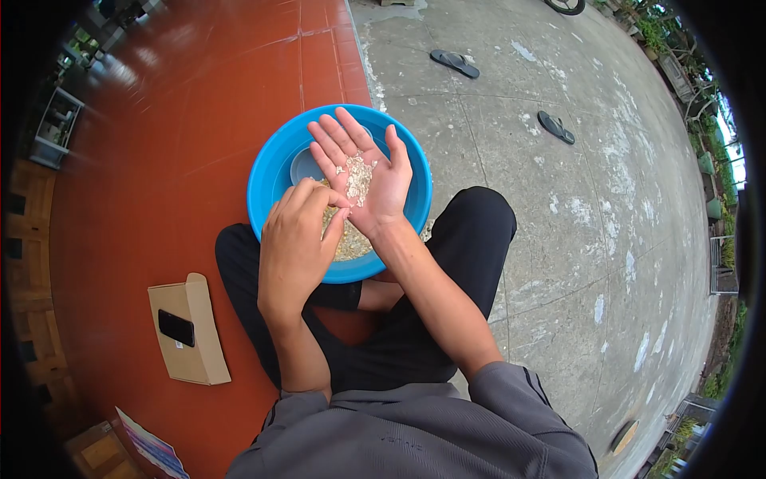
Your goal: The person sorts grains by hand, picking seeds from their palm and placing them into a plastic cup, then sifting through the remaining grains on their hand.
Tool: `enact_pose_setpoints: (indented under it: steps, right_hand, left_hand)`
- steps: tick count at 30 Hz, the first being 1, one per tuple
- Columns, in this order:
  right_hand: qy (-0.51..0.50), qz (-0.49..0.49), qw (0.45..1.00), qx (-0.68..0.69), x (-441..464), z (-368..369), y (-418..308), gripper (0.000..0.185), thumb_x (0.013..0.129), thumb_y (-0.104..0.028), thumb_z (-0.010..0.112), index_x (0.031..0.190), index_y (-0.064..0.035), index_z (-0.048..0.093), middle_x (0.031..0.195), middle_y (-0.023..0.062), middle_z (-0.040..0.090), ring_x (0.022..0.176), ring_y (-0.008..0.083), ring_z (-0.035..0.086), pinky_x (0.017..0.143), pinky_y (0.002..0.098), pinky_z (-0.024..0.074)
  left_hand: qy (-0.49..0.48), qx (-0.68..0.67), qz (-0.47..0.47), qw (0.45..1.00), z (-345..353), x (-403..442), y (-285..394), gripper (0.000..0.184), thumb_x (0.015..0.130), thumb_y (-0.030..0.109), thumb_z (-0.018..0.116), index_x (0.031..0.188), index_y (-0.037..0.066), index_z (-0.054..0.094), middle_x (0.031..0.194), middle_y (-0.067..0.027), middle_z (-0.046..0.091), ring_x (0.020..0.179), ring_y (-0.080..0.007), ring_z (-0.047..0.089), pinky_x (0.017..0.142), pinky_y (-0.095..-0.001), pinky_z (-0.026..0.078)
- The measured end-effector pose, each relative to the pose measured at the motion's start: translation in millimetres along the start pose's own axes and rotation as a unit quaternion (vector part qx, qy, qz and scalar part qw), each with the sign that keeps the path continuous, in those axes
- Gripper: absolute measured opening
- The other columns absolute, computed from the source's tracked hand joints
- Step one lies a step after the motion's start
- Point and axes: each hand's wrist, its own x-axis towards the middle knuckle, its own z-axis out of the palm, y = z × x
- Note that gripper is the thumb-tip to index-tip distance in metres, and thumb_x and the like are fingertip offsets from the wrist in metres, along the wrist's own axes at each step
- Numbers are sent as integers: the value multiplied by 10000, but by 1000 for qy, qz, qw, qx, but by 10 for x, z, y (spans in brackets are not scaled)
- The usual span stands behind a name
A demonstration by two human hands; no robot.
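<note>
My right hand point(383, 188) is turned palm up over the blue basin point(261, 172), fingers stretched out. On its palm lies a small heap of pale, flat flakes point(359, 180), perhaps seeds or grain. My left hand point(297, 235) reaches in from the left, palm down. Its thumb and fingertips come together at the edge of the right palm; whatever they pinch is too small to name. More pale yellowish flakes point(351, 243) cover part of the basin's bottom, partly hidden by both hands. Inside the basin, a smaller round container point(303, 165) shows behind the fingers.
The basin stands before my crossed legs point(471, 239), where the red tiled floor point(199, 160) meets grey concrete point(558, 263). A black phone point(176, 328) lies on a cardboard box point(199, 351) to my left. Two flip-flops point(455, 63) lie apart on the concrete.
</note>
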Motion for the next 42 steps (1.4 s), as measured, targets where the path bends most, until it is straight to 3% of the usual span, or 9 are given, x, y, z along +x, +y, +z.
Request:
enact_pose_setpoints:
  steps: [10, 22, 25, 34, 42]
  right_hand:
    - [6, -14, 1000, 27, 30, -13, -56, 821, 1162, -573, 417, 1652, 86, 419, 1663, 307, 503, 1572, 448, 488, 1315, 540, 419]
    - [2, -3, 1000, 7, 32, -24, -43, 798, 1164, -560, 419, 1674, 54, 411, 1680, 265, 509, 1571, 409, 504, 1305, 519, 448]
    - [4, 1, 1000, 4, 31, -24, -38, 799, 1163, -561, 421, 1673, 54, 410, 1676, 268, 511, 1569, 410, 505, 1308, 519, 443]
    - [12, -1, 1000, -6, 34, -19, -10, 811, 1157, -568, 425, 1674, 56, 405, 1677, 275, 506, 1566, 413, 507, 1316, 519, 433]
    - [5, 6, 1000, -29, 18, -13, 54, 822, 1156, -577, 413, 1677, 59, 400, 1667, 279, 512, 1559, 418, 514, 1303, 511, 443]
  left_hand:
    - [56, -110, -47, 991, 70, 41, -8, 137, 943, 3, 781, 1068, 27, 730, 983, -102, 794, 929, -271, 765, 823, -389, 550]
    - [71, -94, -32, 992, 97, 131, 83, 247, 900, -19, 828, 1136, 49, 814, 1020, -86, 803, 955, -255, 730, 848, -397, 585]
    - [94, -128, -2, 987, 194, 145, 13, 218, 935, -8, 802, 1146, 40, 828, 1052, -86, 816, 942, -208, 721, 787, -337, 513]
    - [75, -145, -40, 986, 192, 132, 18, 192, 922, 24, 836, 1113, 31, 827, 1060, -105, 813, 875, -219, 726, 754, -348, 503]
    - [101, -77, -29, 992, 217, 106, -28, 161, 905, -9, 834, 1061, 25, 856, 1041, -102, 786, 921, -247, 762, 831, -372, 585]
